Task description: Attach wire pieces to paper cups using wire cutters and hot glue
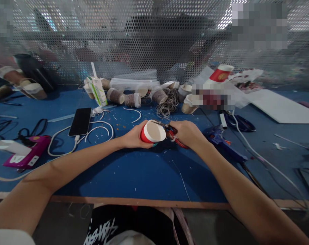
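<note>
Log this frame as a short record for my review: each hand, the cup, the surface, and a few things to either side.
Left hand: holds a red-and-white cup
Right hand: grips scissors
Blades: at the cup's rim; cutting or not, unclear
Cup: mouth tilted toward the camera
Surface: blue tabletop
Left side: phone, purple power block
Right side: blue glue gun, white board

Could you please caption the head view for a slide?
Left hand holds a red-and-white paper cup, right hand holds red-handled scissors at its rim, above a blue table.
</note>
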Motion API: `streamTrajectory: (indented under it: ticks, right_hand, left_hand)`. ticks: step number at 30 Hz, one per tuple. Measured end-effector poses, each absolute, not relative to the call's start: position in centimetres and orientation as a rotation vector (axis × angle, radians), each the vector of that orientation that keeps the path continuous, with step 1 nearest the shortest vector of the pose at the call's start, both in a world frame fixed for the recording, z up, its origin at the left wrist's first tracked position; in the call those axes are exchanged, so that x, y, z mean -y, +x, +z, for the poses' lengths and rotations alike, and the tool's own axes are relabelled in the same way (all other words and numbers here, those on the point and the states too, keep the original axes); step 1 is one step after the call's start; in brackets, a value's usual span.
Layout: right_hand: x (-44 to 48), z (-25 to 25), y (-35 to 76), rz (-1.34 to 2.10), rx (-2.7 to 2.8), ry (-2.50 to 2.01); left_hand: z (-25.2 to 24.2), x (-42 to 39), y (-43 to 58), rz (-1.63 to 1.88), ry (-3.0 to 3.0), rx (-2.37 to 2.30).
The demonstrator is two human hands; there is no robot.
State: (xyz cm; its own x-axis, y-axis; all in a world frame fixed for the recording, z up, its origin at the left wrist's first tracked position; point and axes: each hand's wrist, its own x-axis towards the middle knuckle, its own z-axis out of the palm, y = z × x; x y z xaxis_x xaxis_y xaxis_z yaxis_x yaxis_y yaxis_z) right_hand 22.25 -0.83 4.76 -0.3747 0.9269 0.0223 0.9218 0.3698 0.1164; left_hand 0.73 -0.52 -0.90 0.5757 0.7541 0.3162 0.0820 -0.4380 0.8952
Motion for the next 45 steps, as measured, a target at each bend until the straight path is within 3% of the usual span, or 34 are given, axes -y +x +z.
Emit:
streamTrajectory:
  ticks: [23,33,45]
  right_hand:
    - [0.8,4.54,22.33,0.149,-2.617,1.717]
    - [0.14,4.11,22.49,0.097,-2.681,1.996]
    - [0.02,3.81,22.83,-0.002,-2.782,1.94]
  left_hand:
    - [-0.3,0.97,0.61,0.812,1.843,-0.673]
    - [-0.82,0.37,0.59,0.908,1.74,-0.677]
    - [-0.99,0.16,0.84,1.022,1.625,-0.69]
